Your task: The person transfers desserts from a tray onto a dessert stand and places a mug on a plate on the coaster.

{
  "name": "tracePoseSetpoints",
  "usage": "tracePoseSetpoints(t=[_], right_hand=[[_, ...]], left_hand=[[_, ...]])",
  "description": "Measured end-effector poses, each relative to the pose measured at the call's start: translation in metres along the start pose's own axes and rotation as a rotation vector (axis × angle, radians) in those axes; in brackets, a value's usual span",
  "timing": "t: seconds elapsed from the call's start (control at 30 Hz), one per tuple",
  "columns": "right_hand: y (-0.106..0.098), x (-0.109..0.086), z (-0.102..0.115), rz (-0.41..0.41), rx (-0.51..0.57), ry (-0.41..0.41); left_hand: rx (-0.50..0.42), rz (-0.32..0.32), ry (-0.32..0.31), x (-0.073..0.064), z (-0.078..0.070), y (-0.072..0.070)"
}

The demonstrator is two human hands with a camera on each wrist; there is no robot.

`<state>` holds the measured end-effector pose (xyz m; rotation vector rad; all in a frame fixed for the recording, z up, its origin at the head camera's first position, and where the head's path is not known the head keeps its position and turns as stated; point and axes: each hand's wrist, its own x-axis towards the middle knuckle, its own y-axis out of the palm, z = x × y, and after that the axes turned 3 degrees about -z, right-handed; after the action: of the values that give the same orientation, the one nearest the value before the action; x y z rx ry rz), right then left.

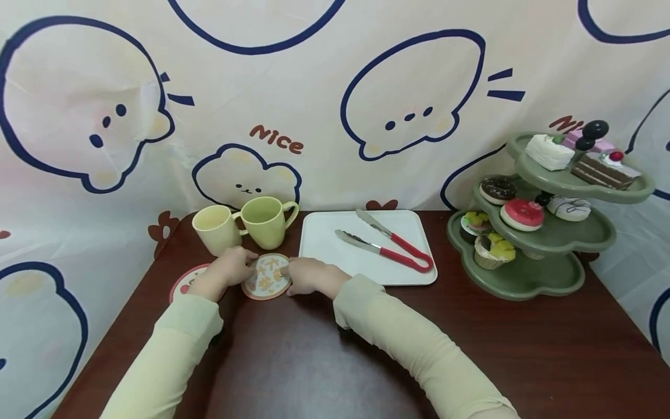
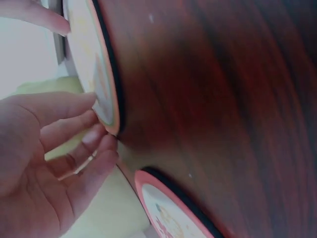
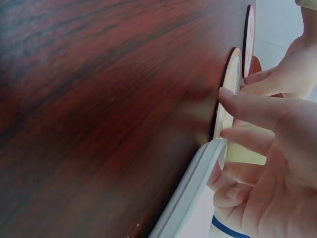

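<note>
A round coaster with an orange rim and a pale patterned face [image 1: 269,281] lies at the left of the dark table, between both hands. My left hand [image 1: 230,269] holds its left edge; in the left wrist view the thumb [image 2: 81,104] is on the rim and the other fingertips bend against the edge. From the right, my right hand [image 1: 310,276] grips the opposite edge with thumb and index finger, the other fingers curled near the white tray [image 3: 190,186]. A red-rimmed coaster [image 1: 183,283] sits partly hidden behind the left forearm.
Behind the hands stand a cream mug [image 1: 214,230] and a green mug [image 1: 263,222]. Red-handled tongs [image 1: 400,253] lie on the white tray [image 1: 324,233]. At the right, a green tiered stand [image 1: 549,279] bears several toy cakes, donuts and cupcakes. A patterned cloth [image 1: 324,99] hangs behind the table.
</note>
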<state>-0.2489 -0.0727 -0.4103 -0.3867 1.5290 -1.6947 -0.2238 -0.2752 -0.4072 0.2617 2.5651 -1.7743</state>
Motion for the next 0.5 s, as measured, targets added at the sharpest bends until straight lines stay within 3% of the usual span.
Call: tracePoseSetpoints(t=[0.23,0.5], right_hand=[[0.002,-0.011,0.001,0.024,-0.021,-0.011],[0.001,-0.024,0.010,0.002,-0.186,-0.041]], left_hand=[[-0.014,0.002,-0.046,-0.007,-0.009,0.008],[-0.005,0.053,-0.074,-0.015,-0.017,0.004]])
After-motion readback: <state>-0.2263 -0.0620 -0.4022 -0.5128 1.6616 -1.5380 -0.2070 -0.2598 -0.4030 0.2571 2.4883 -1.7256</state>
